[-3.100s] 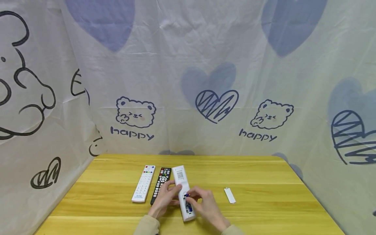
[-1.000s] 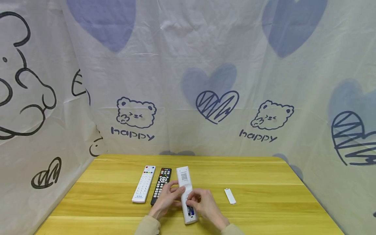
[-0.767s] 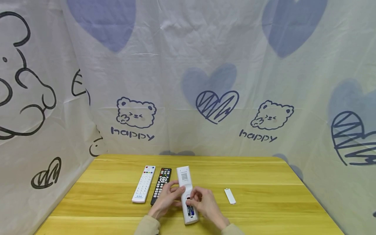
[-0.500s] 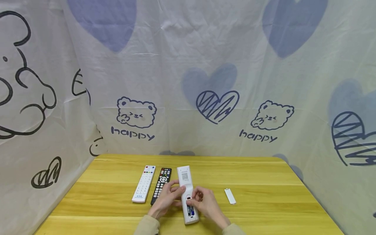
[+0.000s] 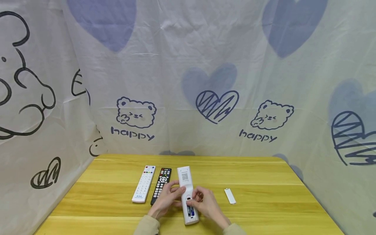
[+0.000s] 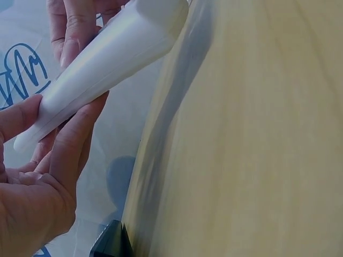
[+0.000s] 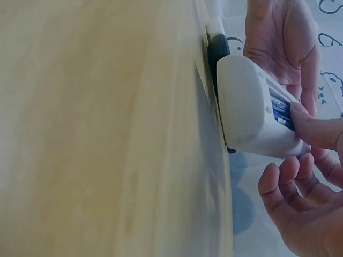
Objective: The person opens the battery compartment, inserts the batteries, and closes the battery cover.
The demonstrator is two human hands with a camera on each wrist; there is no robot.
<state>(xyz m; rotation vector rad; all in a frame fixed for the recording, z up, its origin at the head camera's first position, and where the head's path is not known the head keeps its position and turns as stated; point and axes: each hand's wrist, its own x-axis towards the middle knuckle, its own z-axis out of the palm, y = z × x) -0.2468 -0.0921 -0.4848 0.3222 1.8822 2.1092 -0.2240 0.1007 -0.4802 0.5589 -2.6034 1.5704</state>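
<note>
A white remote control (image 5: 185, 176) is held back side up over the table, tilted in the wrist views. My left hand (image 5: 167, 197) grips it from the left, thumb on its back and fingers along the far side and beneath. Its battery compartment is uncovered, with blue-and-black batteries (image 5: 191, 211) lying inside. My right hand (image 5: 207, 204) is at the right side of the remote. Its thumb (image 7: 316, 128) presses at the upper end of the batteries, while the other fingers curl loosely beside the remote. A white battery cover (image 5: 230, 195) lies on the table to the right.
To the left lie a white remote control (image 5: 144, 183) and a black remote control (image 5: 161, 184), both buttons up; my left hand partly overlaps the black one. The wooden table (image 5: 273, 195) ends at a printed cloth (image 5: 182, 140) hanging behind it.
About three seconds ago my right fingers pinched a blue battery above the compartment; now the batteries lie inside under my thumb. The remote has shifted slightly right and my right index finger has drawn back.
</note>
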